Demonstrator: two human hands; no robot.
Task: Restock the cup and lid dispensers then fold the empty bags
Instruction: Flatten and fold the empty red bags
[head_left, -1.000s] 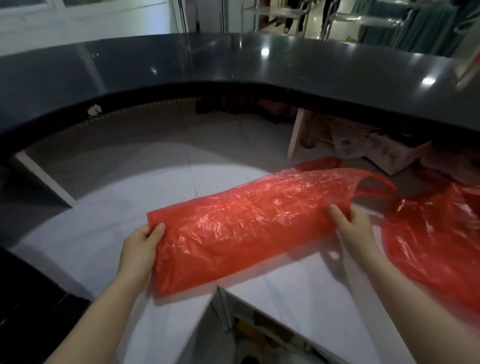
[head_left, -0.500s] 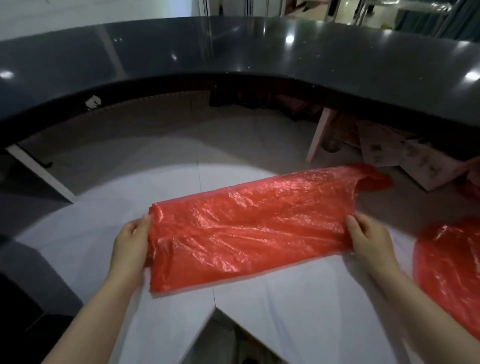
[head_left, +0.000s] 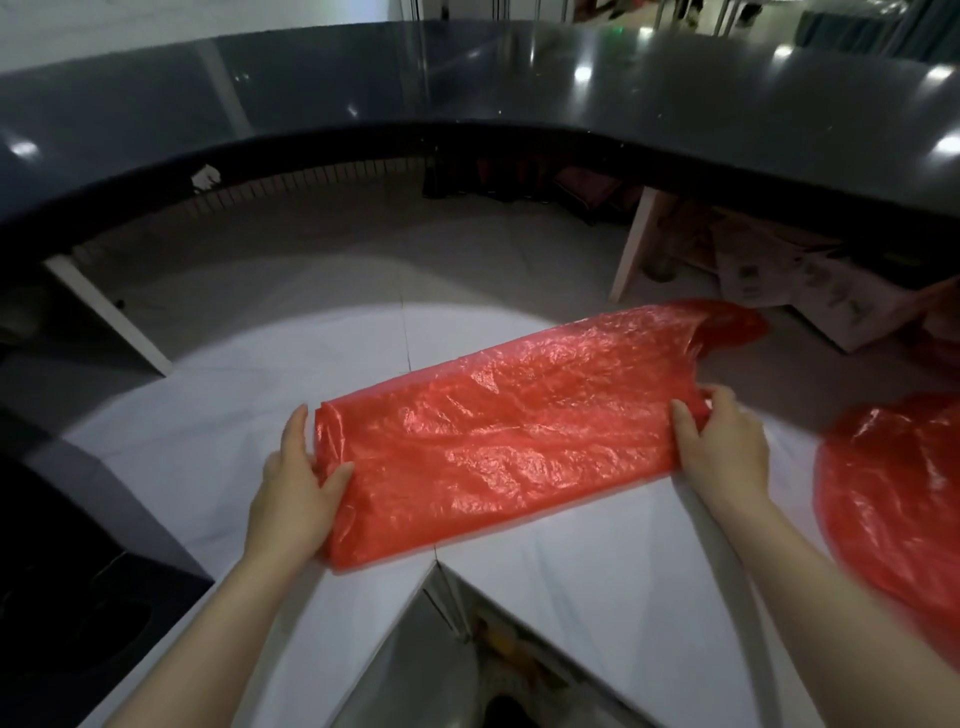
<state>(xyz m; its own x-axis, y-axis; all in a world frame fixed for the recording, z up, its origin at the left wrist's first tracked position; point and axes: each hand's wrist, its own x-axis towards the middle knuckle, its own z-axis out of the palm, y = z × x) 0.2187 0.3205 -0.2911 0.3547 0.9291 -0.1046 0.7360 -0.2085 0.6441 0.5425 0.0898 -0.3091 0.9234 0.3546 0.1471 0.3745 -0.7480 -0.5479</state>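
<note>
A red plastic bag (head_left: 509, 431) lies stretched in a long folded strip across the white counter (head_left: 249, 426). My left hand (head_left: 296, 488) grips the bag's left end, thumb on top and fingers under the edge. At the opposite end my right hand (head_left: 727, 452) pinches the plastic just below the handle loops (head_left: 732, 322), which trail off to the upper right. A second red bag (head_left: 898, 514) lies crumpled on the counter at the right edge.
A dark curved upper counter (head_left: 467, 88) arches over the back. Beneath it on the right are cardboard boxes (head_left: 810, 291) and a white support panel (head_left: 631, 249). A V-shaped gap (head_left: 436, 649) opens in the white counter near me.
The bag has been pulled tauter and flatter. My left hand has closed over the bag's left end, and the view has shifted so the second bag sits farther right.
</note>
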